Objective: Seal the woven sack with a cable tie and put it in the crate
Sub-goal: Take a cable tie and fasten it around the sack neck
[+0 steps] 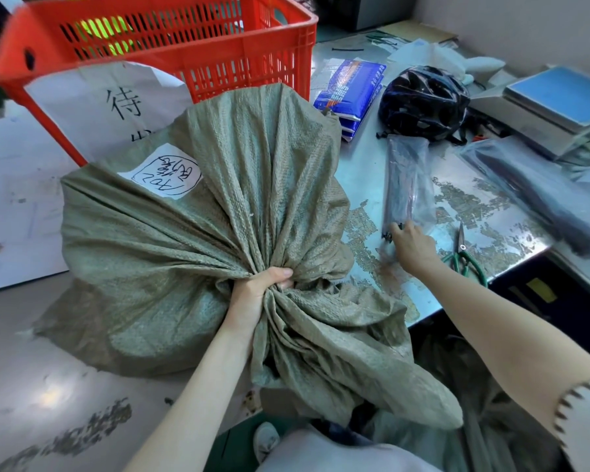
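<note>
Sacking fills the middle of the view: the green woven sack (184, 253) lies bulging on the metal table (382, 185), a handwritten white label (166, 176) on its upper side. Behind it stands the red crate (198, 42) with a paper sign (109, 107) on its front. The left hand (256, 294) is clenched tight around the gathered neck of the sack, bunching the fabric. The right hand (411, 247) reaches out to a clear bag of black cable ties (406, 185), fingertips pinching at tie ends at the bag's near opening; whether one is firmly gripped is unclear. Green-handled scissors (465, 257) lie just beside that wrist.
</note>
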Action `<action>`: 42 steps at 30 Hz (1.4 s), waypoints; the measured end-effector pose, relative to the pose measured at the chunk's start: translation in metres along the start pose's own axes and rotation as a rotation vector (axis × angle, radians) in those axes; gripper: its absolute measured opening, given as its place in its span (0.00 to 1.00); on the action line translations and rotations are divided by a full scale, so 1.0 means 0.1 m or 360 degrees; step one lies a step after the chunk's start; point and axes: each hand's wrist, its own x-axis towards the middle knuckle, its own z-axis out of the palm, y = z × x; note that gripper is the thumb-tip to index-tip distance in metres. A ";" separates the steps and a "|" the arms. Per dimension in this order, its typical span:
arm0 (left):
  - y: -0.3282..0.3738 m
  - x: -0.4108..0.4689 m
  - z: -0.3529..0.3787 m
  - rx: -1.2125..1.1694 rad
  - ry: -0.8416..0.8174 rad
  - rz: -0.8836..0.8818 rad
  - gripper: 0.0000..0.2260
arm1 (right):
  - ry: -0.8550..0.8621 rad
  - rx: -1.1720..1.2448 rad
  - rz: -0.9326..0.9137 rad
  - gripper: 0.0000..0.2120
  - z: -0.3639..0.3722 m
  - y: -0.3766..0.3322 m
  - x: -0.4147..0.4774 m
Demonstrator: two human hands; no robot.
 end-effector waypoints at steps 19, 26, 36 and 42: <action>0.01 -0.04 0.01 -0.0100 0.0064 -0.0103 0.13 | 0.0154 0.0648 0.0302 0.14 0.08 0.06 0.07; 0.02 -0.04 0.05 -0.0168 0.0121 -0.0073 0.10 | 0.0152 0.0984 0.0660 0.09 -0.06 0.02 0.14; -0.02 -0.04 -0.02 -0.0130 0.0034 -0.0100 0.13 | -0.0030 0.1208 0.0337 0.09 -0.18 -0.28 -0.22; -0.02 -0.03 -0.02 -0.0108 0.0047 -0.0106 0.12 | -0.0143 0.0943 -0.0225 0.12 -0.25 -0.36 -0.61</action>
